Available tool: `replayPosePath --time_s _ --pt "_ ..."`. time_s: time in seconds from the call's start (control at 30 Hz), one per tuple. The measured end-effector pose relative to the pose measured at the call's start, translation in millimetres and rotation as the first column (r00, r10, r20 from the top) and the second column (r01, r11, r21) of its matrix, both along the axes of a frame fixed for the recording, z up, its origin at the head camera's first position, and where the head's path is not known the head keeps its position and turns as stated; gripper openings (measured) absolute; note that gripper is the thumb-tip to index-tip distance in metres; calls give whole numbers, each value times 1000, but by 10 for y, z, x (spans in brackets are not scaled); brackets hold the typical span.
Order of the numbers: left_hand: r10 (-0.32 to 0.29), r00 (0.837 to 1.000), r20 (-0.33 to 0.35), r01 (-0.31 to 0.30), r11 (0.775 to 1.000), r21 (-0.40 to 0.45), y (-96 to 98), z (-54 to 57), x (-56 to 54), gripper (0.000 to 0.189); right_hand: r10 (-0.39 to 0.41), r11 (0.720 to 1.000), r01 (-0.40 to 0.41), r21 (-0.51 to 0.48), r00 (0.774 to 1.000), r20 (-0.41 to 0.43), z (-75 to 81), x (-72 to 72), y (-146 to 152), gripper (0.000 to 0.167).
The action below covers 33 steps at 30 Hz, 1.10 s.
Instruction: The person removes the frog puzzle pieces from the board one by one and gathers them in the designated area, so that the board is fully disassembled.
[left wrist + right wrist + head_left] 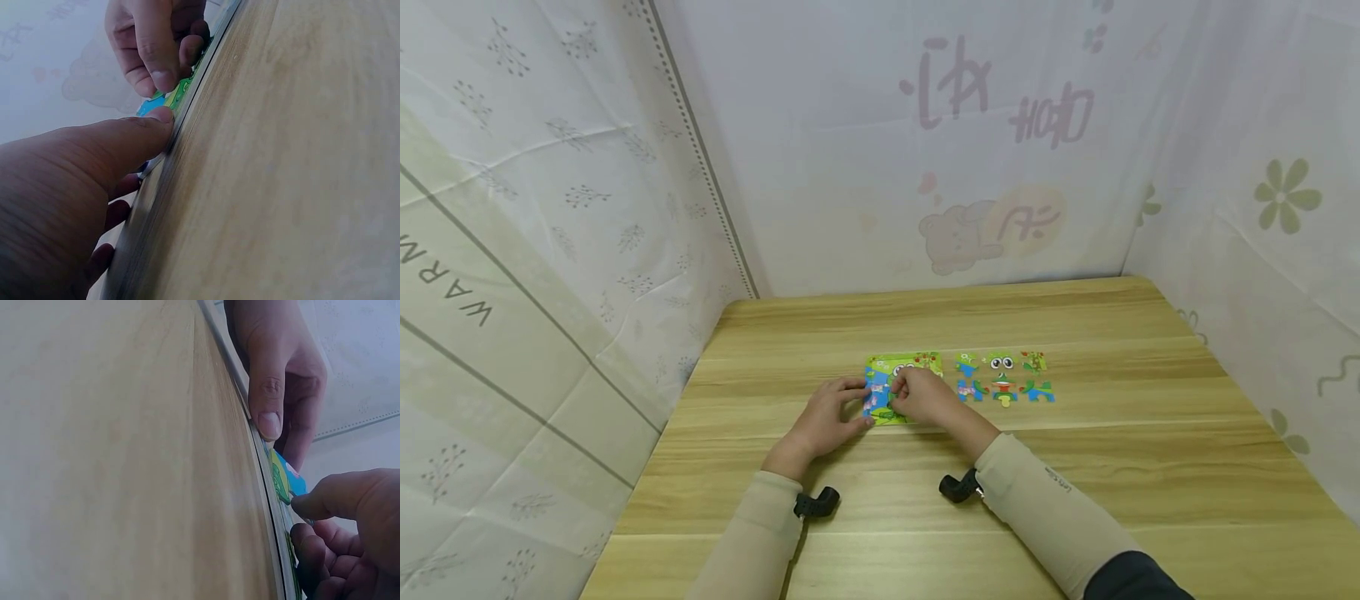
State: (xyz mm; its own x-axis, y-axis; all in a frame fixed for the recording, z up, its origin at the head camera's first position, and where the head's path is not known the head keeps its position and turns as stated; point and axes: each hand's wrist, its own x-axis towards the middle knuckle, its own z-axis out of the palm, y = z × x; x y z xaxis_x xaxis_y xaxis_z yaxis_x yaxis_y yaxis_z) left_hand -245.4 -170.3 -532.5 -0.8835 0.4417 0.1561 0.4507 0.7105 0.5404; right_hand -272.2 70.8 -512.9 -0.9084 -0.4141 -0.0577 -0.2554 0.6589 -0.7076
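Note:
A frog jigsaw puzzle board (pixel 880 360) in green and blue lies flat on the wooden table. My left hand (pixel 829 417) rests at its left side, with the thumb at the near left corner and fingertips on the left edge. Over the board's middle, my right hand (pixel 921 395) pinches a small puzzle piece (pixel 289 475), blue and yellow-green, tilted up from the surface. That hand covers part of the board in the head view. To the right lie several loose puzzle pieces (pixel 1002 364) in two rows, showing frog eyes, a mouth and flowers.
The wooden table (pixel 1075 483) extends around the puzzle on all sides. Printed white cloth (pixel 820 167) hangs behind it and at both sides. A black wrist camera (pixel 817 503) sits at the left sleeve, another black camera (pixel 958 487) at the right.

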Motion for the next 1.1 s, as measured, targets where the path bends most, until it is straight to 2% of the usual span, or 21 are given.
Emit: replayPosePath --time_s 0.67,1.1 --pt "-14 1000 0 14 1000 11 0 10 12 54 -9 999 12 52 999 -49 -33 1 -22 11" --pt "0 1000 17 0 1000 9 10 11 14 55 15 998 -13 54 999 -32 58 23 -3 14"
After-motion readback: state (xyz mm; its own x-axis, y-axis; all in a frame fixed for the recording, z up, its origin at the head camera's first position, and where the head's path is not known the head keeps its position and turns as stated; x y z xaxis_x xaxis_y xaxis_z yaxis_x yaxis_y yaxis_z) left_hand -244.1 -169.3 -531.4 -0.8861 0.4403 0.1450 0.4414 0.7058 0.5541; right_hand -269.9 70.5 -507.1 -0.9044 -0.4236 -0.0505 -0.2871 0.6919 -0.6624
